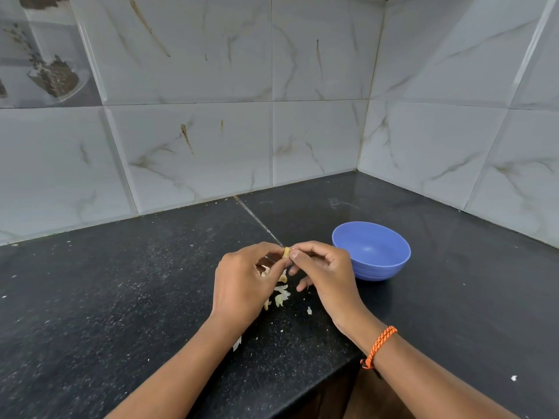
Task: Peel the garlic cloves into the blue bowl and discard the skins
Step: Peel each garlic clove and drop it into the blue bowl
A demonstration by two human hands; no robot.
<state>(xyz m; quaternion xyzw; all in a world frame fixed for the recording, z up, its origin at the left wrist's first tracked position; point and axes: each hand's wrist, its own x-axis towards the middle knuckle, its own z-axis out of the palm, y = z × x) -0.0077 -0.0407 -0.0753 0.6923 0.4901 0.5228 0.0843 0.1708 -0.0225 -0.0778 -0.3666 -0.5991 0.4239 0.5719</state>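
Pinching the garlic clove [286,252] between your left hand [242,285] and right hand [325,275] above the bench [121,297], pull the skin off slowly, then drop it in the blue bowl [371,251] just beside

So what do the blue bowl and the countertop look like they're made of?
Blue bowl: likely plastic or melamine; matte, uniform colour, soft sheen, faint ridges near the base. Countertop: looks like polished black granite; pale speckles, glossy reflections near the wall, a visible seam between slabs.
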